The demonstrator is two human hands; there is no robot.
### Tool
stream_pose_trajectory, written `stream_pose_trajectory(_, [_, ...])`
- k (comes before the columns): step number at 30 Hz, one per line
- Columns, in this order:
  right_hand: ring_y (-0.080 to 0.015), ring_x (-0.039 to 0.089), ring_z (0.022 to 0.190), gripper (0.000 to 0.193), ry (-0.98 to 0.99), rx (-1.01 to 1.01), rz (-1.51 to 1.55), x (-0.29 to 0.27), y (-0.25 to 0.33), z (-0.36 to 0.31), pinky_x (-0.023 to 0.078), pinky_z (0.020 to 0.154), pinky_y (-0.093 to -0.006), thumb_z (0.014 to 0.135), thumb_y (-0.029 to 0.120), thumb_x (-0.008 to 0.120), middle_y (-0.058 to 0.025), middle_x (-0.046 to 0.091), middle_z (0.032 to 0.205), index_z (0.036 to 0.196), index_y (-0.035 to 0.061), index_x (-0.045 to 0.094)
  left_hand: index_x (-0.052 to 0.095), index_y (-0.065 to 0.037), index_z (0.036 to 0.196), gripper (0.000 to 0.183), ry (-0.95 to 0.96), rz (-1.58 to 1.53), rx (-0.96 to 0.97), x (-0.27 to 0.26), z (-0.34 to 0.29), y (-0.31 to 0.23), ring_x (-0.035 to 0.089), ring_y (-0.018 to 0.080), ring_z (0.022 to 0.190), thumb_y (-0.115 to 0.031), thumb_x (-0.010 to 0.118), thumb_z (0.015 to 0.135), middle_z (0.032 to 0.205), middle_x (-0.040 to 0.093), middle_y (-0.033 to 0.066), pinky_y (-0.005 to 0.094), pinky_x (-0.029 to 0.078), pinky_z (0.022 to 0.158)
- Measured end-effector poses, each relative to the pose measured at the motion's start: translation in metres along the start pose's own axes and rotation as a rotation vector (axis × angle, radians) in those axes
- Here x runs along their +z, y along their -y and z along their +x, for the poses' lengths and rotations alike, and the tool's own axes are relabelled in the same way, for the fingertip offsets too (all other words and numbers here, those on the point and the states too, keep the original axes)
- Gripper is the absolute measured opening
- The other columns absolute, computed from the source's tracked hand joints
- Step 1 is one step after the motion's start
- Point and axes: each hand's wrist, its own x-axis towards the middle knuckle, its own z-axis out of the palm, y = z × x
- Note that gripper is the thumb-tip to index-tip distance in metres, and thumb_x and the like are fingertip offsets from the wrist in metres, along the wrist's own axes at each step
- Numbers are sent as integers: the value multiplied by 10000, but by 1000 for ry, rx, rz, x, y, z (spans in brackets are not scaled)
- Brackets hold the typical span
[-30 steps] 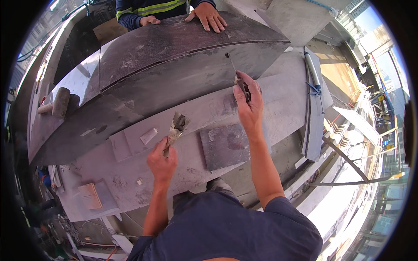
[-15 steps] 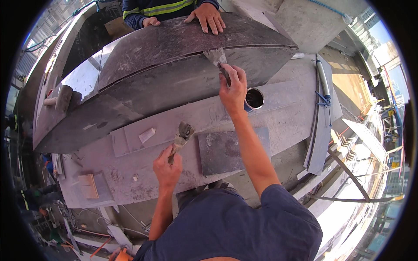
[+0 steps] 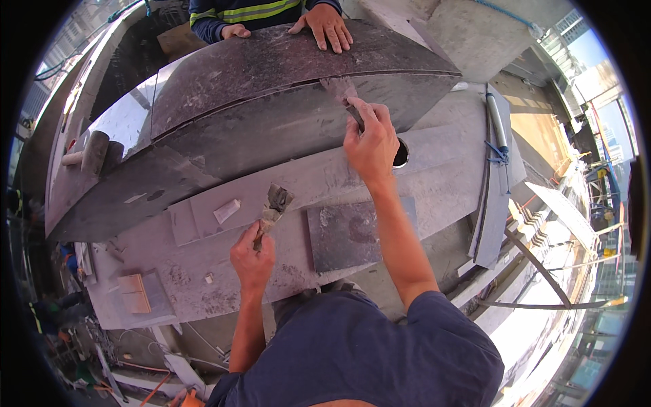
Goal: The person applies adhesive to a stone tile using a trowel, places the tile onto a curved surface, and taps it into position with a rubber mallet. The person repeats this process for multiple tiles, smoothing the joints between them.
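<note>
Scraper (R hand) now at seam, prev. below it.

left of centre, left hand grips a scraper; upper centre, right hand holds a putty knife against a dark slab.

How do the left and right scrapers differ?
The left scraper shows a dark patch; the right scraper looks paler. The left scraper leans right, the right scraper left. The left scraper is clear of the grey panel; the right scraper appears against it. Both are held.
</note>
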Motion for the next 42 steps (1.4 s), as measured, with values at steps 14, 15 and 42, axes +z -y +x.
stream_pose_trajectory(14, [-370,740,1006,366,127,63,-49,-30,15,11,585,854,-468,965,124,733,-94,716,1162,1319,209,771,752,78,1306,382,-7,-16,15,-2,4,13,748,170,931,-34,679,947,1060,814,166,315,582,850])
stream_pose_trajectory(15, [-368,739,1008,371,114,65,-25,-30,14,10,586,854,-464,966,121,734,-95,714,1162,1324,211,769,752,78,1304,380,-6,-7,21,-3,5,12,746,170,930,-33,679,948,1060,813,165,315,582,848])
stream_pose_trajectory(42, [-299,721,1074,362,400,-112,53,-125,-9,-68,551,924,-425,916,65,801,-53,744,1198,1255,189,830,789,23,1213,354,138,-104,199,57,74,-92,738,303,774,-81,707,885,920,769,186,373,574,748])
